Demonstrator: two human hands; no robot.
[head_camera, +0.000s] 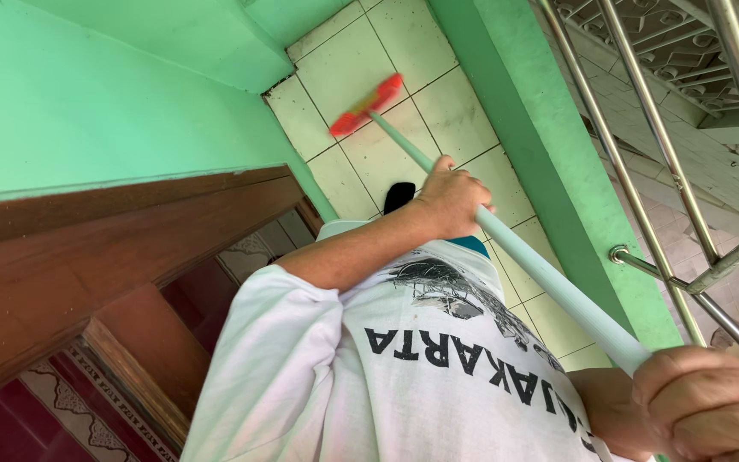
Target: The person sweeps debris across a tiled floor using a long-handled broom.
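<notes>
Both hands are clenched around the pale green broom handle point(549, 278): the left hand point(451, 201) midway along it, the right hand point(712, 402) at its near end. The handle slants away to a red broom head point(367, 105), blurred, on the pale tiled floor point(425, 103), hemmed between green walls point(87, 94), a wooden door frame point(113, 248) and a steel railing point(669, 162).

green wall point(87, 94), steel railing point(686, 197), wooden door frame point(62, 257)

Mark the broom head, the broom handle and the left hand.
broom head point(367, 105), head view, middle of the red bristle block.
broom handle point(549, 278), head view, pale shaft between the two hands.
left hand point(452, 198), head view, back of the hand gripping the shaft.
</notes>
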